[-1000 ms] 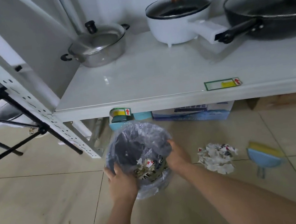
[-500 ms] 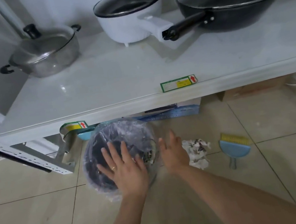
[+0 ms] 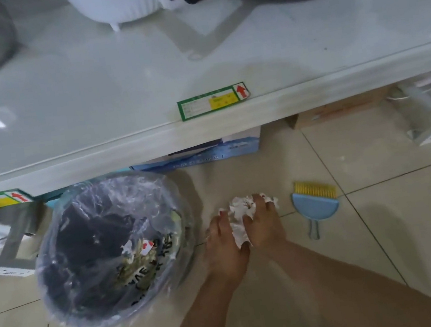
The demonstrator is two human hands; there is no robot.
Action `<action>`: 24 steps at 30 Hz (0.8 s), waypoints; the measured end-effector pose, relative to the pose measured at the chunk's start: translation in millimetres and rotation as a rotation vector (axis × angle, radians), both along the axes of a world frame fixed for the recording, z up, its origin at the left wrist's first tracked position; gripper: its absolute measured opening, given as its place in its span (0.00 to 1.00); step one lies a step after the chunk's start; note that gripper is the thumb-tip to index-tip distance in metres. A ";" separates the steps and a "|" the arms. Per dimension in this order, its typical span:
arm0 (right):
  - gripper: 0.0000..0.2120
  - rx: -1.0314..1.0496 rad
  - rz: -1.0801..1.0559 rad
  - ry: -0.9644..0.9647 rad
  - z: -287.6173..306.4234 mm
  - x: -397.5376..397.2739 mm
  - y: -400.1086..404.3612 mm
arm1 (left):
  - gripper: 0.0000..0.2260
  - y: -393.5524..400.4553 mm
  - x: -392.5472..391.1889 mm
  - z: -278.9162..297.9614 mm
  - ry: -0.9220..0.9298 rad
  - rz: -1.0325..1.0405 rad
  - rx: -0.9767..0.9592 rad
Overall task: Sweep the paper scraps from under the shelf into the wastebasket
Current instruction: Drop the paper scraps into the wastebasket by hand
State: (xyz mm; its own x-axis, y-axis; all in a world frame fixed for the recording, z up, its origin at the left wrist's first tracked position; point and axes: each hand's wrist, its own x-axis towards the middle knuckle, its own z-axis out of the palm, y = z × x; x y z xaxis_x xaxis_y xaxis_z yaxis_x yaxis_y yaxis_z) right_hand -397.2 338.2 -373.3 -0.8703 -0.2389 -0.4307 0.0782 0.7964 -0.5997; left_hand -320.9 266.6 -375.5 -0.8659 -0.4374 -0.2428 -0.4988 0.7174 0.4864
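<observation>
A pile of crumpled white paper scraps [image 3: 240,215] with red marks lies on the tiled floor just in front of the shelf. My left hand [image 3: 220,242] cups the pile from its left and my right hand [image 3: 264,226] from its right, both pressed against the paper. The dark wastebasket [image 3: 57,271], lined with a clear plastic bag, stands on the floor to the left of my hands, partly under the shelf edge. A few scraps lie inside it [image 3: 137,249].
A small blue dustpan with a yellow-bristled brush [image 3: 315,204] lies on the floor right of the scraps. The white shelf board [image 3: 114,94] carries pots and a black pan. A blue-white box [image 3: 207,153] and a cardboard box [image 3: 340,111] sit under the shelf.
Both hands left the wastebasket and moved right onto the pile of scraps, closing around it. The camera has dropped closer to the floor.
</observation>
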 end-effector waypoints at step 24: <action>0.59 0.508 0.705 -0.012 -81.7 -56.1 16.7 | 0.44 -3.0 -75.7 -94.0 -0.384 -0.227 -0.085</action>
